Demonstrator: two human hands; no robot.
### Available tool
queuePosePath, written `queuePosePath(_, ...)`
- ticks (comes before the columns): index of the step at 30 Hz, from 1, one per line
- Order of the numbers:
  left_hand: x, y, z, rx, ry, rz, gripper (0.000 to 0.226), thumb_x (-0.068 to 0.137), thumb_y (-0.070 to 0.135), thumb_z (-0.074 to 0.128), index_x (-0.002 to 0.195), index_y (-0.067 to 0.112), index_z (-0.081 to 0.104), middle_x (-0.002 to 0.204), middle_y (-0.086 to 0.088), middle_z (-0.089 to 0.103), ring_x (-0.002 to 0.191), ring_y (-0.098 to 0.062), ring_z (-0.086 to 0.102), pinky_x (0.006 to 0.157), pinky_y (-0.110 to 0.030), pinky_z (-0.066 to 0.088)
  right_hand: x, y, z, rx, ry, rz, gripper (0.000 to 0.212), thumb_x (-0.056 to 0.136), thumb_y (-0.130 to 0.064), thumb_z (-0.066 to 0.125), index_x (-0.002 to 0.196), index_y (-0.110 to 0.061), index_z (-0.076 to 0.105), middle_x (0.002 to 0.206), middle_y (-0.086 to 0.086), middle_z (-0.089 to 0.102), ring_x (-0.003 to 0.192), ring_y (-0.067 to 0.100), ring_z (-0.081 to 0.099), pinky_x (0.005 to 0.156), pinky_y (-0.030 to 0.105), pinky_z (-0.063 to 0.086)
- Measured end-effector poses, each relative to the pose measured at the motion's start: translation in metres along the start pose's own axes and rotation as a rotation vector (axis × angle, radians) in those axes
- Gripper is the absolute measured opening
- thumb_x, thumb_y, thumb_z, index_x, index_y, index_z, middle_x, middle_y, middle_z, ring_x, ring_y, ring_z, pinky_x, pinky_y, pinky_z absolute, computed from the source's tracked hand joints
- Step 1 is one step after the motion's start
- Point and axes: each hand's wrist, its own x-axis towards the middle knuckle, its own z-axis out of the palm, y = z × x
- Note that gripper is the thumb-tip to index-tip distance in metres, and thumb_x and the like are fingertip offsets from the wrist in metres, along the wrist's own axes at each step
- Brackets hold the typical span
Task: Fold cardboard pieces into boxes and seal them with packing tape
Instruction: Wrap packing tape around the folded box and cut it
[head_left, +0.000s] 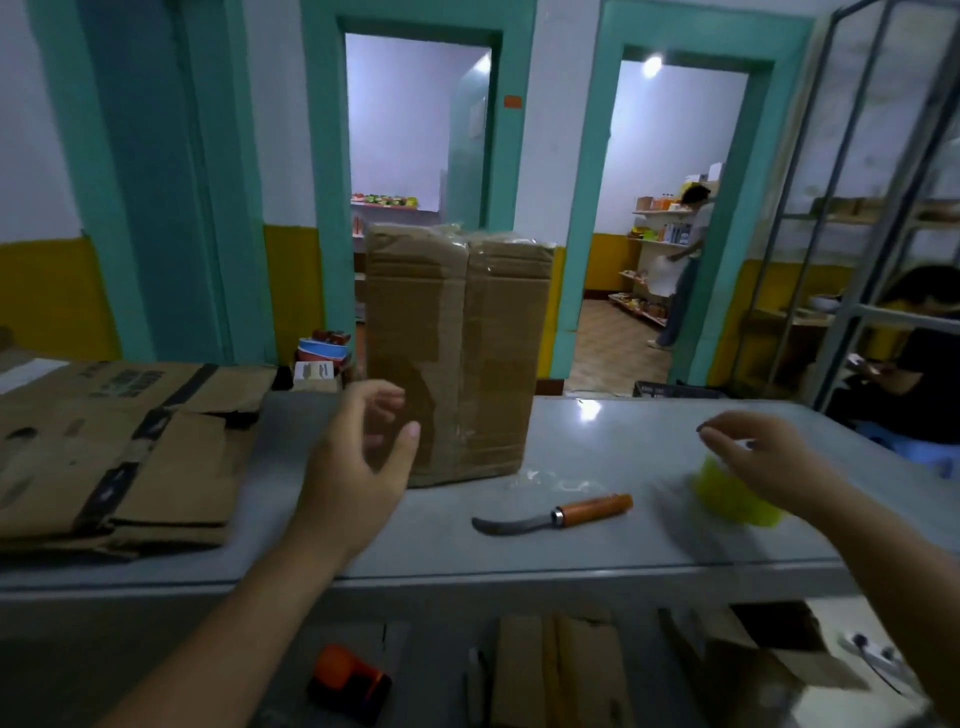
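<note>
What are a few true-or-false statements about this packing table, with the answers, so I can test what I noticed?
1. A taped cardboard box stands upright on the table. True.
2. The right hand holds the knife. False: the knife lies flat on the table between the two hands, and neither hand touches it. The right hand is over a blurred yellow thing.
3. Flattened cardboard lies stacked at the left end of the table. True.
4. The left hand grips a roll of tape. False: its fingers are relaxed and it holds nothing. It is in front of the box's lower left corner.
</note>
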Motion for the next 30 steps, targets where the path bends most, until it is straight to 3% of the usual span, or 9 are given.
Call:
queuePosePath(2, 0.000, 0.026, 0.035, -0.007, -0.270, 0.089, 0.026, 0.099, 0.026, 0.070, 0.122, 0.034, 0.060, 0.115, 0.021, 0.059, 0.109, -0.001, 0.060, 0.088, -0.024, 0.056, -0.014, 0.024, -0.010, 0.010, 0.040, 0.044, 0.008, 0.100, -0.034, 0.062, 0.098, -0.036, 0.069, 0.104, -0.004, 0.074, 0.101, 0.020, 0.067, 0.089, 0.043, 0.052)
queuePosePath(4, 0.003, 0.050, 0.082, 0.006, -0.520, 0.153, 0.032, 0.099, 0.032, 0.070, 0.129, 0.039, 0.059, 0.125, 0.022, 0.057, 0.115, -0.001, 0.057, 0.094, -0.026, 0.056, -0.028, 0.041, -0.016, 0.018, 0.091, 0.071, 0.014, 0.101, -0.033, 0.061, 0.107, -0.027, 0.072, 0.108, 0.000, 0.073, 0.105, 0.021, 0.066, 0.086, 0.037, 0.047)
queuePosePath(7, 0.010, 0.083, 0.153, 0.031, -0.678, 0.242, 0.038, 0.099, 0.037, 0.068, 0.136, 0.036, 0.057, 0.135, 0.015, 0.058, 0.120, -0.004, 0.055, 0.098, -0.035, 0.054, -0.049, 0.059, -0.029, 0.035, 0.152, 0.104, 0.026, 0.103, -0.030, 0.059, 0.123, -0.016, 0.070, 0.117, 0.001, 0.070, 0.109, 0.018, 0.064, 0.089, 0.033, 0.045)
queuePosePath(12, 0.021, 0.118, 0.251, 0.145, -0.863, 0.357, 0.052, 0.096, 0.040, 0.071, 0.143, 0.026, 0.055, 0.142, 0.005, 0.058, 0.124, -0.015, 0.057, 0.101, -0.035, 0.051, -0.071, 0.079, -0.041, 0.171, 0.180, 0.236, 0.037, 0.103, -0.030, 0.060, 0.133, -0.008, 0.064, 0.124, 0.009, 0.069, 0.108, 0.018, 0.064, 0.088, 0.033, 0.050)
queuePosePath(16, 0.027, 0.122, 0.300, 0.286, -0.955, 0.427, 0.063, 0.091, 0.052, 0.073, 0.145, 0.030, 0.049, 0.143, 0.002, 0.057, 0.124, -0.022, 0.059, 0.097, -0.038, 0.051, -0.075, 0.097, -0.030, 0.176, 0.058, 0.284, 0.065, 0.089, -0.037, 0.079, 0.142, -0.009, 0.054, 0.134, 0.008, 0.062, 0.118, 0.023, 0.062, 0.098, 0.039, 0.054)
queuePosePath(20, 0.029, 0.118, 0.319, 0.368, -1.020, 0.484, 0.053, 0.094, 0.046, 0.073, 0.141, 0.032, 0.052, 0.137, 0.004, 0.058, 0.115, -0.019, 0.056, 0.087, -0.035, 0.043, -0.060, 0.105, -0.019, 0.105, 0.031, 0.284, 0.098, 0.079, -0.035, 0.088, 0.157, -0.013, 0.033, 0.158, 0.010, 0.040, 0.137, 0.027, 0.048, 0.103, 0.029, 0.040)
queuePosePath(23, 0.027, 0.113, 0.323, 0.323, -1.038, 0.479, 0.037, 0.098, 0.043, 0.070, 0.131, 0.033, 0.056, 0.128, 0.004, 0.060, 0.104, -0.015, 0.051, 0.082, -0.034, 0.039, -0.049, 0.118, -0.016, 0.151, 0.072, 0.282, 0.093, 0.078, -0.032, 0.089, 0.154, -0.013, 0.039, 0.153, 0.010, 0.047, 0.138, 0.027, 0.048, 0.108, 0.035, 0.042)
queuePosePath(26, 0.026, 0.110, 0.324, 0.283, -1.013, 0.473, 0.028, 0.101, 0.038, 0.066, 0.128, 0.032, 0.059, 0.120, 0.006, 0.058, 0.101, -0.016, 0.051, 0.083, -0.034, 0.040, -0.044, 0.127, -0.017, 0.192, 0.054, 0.267, 0.071, 0.082, -0.029, 0.086, 0.142, -0.015, 0.053, 0.134, 0.005, 0.063, 0.126, 0.023, 0.057, 0.099, 0.034, 0.049)
queuePosePath(30, 0.026, 0.110, 0.326, 0.260, -1.020, 0.480, 0.019, 0.102, 0.036, 0.065, 0.120, 0.032, 0.060, 0.113, 0.006, 0.055, 0.102, -0.018, 0.054, 0.081, -0.034, 0.040, -0.033, 0.131, -0.022, 0.188, -0.016, 0.162, 0.077, 0.083, -0.026, 0.085, 0.150, -0.022, 0.046, 0.153, 0.000, 0.049, 0.138, 0.019, 0.046, 0.110, 0.042, 0.046)
